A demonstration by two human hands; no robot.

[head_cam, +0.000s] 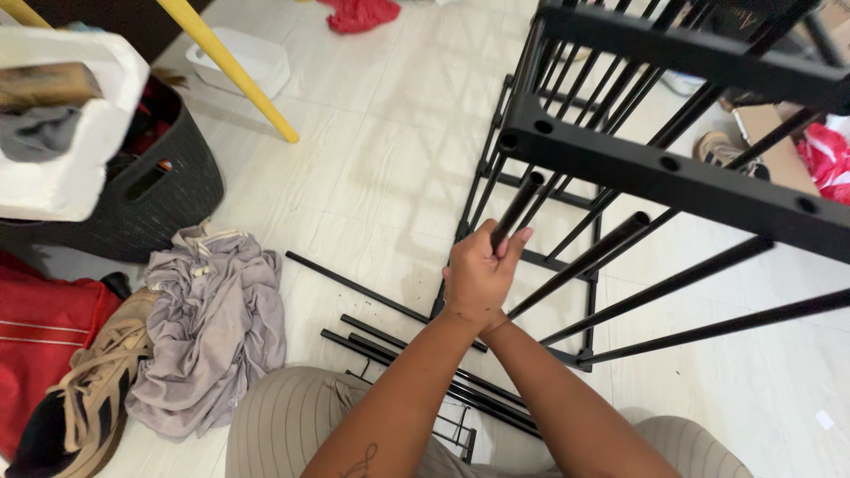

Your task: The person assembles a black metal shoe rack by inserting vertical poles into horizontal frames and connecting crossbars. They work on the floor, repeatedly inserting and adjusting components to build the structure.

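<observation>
Hands at frame centre, clasped together, grip one black rod below the rack bar; several rods are fitted, more rods lie on the floor.

A pale tiled floor is seen, lit brightly, with soft shadows cast across it. At the left a dark woven basket is set, with a white foam block above it. A yellow pole is slanted over a white tub. Grey cloth, a shoe and a red bag are heaped nearby. Red cloth is left at the top.
</observation>
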